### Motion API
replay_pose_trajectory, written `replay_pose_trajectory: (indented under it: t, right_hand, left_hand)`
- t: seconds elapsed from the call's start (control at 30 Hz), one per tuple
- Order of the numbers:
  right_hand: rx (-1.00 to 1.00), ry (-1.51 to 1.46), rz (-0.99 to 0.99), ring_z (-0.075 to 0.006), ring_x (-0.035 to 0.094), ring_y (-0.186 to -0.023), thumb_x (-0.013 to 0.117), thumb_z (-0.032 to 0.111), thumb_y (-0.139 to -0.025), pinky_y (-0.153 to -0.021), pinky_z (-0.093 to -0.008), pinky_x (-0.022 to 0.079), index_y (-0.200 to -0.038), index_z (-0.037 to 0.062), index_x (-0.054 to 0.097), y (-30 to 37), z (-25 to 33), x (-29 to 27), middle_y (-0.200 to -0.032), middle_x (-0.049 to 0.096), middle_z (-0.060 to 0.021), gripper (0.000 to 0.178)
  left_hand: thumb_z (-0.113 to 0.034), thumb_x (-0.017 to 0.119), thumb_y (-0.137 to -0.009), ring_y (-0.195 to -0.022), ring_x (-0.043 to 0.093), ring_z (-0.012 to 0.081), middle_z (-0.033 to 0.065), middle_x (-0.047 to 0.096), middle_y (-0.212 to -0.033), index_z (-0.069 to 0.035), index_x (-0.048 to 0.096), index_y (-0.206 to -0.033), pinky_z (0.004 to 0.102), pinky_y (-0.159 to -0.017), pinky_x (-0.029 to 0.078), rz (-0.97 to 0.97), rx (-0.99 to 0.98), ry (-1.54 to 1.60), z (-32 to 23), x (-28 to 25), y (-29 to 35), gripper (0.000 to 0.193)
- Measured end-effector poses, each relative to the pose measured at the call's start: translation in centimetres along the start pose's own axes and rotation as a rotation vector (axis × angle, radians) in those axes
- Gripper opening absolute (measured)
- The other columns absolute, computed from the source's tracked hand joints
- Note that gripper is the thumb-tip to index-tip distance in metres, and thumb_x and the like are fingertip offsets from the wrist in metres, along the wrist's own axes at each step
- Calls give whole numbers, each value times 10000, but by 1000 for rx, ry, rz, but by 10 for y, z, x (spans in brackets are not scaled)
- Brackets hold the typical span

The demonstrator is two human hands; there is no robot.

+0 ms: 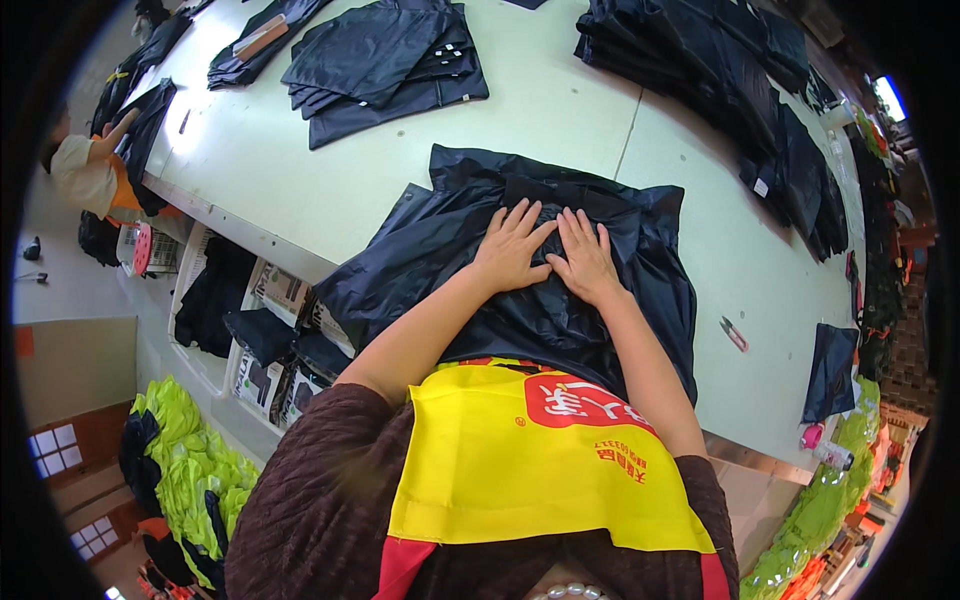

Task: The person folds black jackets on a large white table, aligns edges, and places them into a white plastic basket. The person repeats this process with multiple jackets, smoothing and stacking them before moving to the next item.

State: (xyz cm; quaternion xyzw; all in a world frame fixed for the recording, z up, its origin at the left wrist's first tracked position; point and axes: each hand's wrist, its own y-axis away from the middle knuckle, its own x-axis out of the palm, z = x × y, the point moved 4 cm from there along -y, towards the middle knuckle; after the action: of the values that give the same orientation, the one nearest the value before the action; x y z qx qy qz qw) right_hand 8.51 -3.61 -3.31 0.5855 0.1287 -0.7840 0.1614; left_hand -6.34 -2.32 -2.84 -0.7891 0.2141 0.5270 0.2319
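A shiny dark navy garment (600, 330) lies spread over the pale table in front of me, its near part hanging against my body. My left hand (512, 250) rests flat on its upper middle, fingers stretched apart. Beside it, my right hand (585, 255) presses flat on the same cloth, also with spread fingers. The thumbs almost meet. Neither hand grips anything. Creases run through the fabric around both palms, and its exact kind cannot be made out. To the right of the garment lies a pair of thread snips (734, 334).
Folded dark garments (385, 60) are stacked at the back of the table (545, 110). Another long pile (710, 90) fills the far right. A small dark folded piece (830, 372) sits near the right edge. At far left, a person (90, 180) handles dark cloth. Lime-green bags (185, 450) lie below left.
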Motion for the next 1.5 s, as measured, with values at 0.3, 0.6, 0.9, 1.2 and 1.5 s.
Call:
replay_pose_trajectory:
  t: [0.3, 0.6, 0.9, 1.2, 1.5]
  right_hand:
    - [-130, 55, 339, -345, 225, -1351, 746, 228, -675, -1096, -496, 173, -1302, 121, 460, 100, 35, -67, -1434, 304, -152, 698]
    - [266, -620, -134, -393, 593, -803, 530, 161, -876, -673, -393, 476, -975, -27, 544, 68, -38, -38, -846, 602, -239, 212]
    - [-34, 188, -338, -299, 487, -1122, 593, 218, -812, -890, -405, 419, -1232, 83, 496, 38, 11, -70, -1217, 523, -135, 451]
    - [-183, 105, -82, -290, 323, -1302, 617, 327, -825, -1056, -453, 266, -1291, 88, 462, 48, 17, -13, -1376, 417, -80, 546]
    - [-287, -10, -387, -220, 529, -887, 679, 193, -762, -784, -349, 407, -918, 99, 657, 58, 11, -40, -922, 602, -36, 184]
  left_hand:
    - [-205, 655, -745, -1135, 469, 294, 140, 533, -1162, -145, 602, -1159, 396, -969, 358, 162, 219, 73, -22, -12, 6, 422]
    - [-437, 508, -885, -1045, 565, 300, 152, 611, -1114, -43, 568, -1173, 340, -921, 420, 568, -176, 679, -11, -36, 2, 492]
    - [-370, 654, -792, -821, 626, 321, 148, 659, -885, -57, 605, -1011, 386, -740, 488, 109, -250, 272, 16, -16, 11, 385]
    - [-310, 682, -752, -1001, 512, 220, 79, 551, -1076, -110, 552, -1137, 379, -859, 401, -8, 389, -43, -36, -52, 20, 452]
    - [-225, 618, -813, -833, 588, 240, 67, 647, -852, -92, 666, -878, 355, -748, 440, -51, 286, 310, -4, -8, 8, 156]
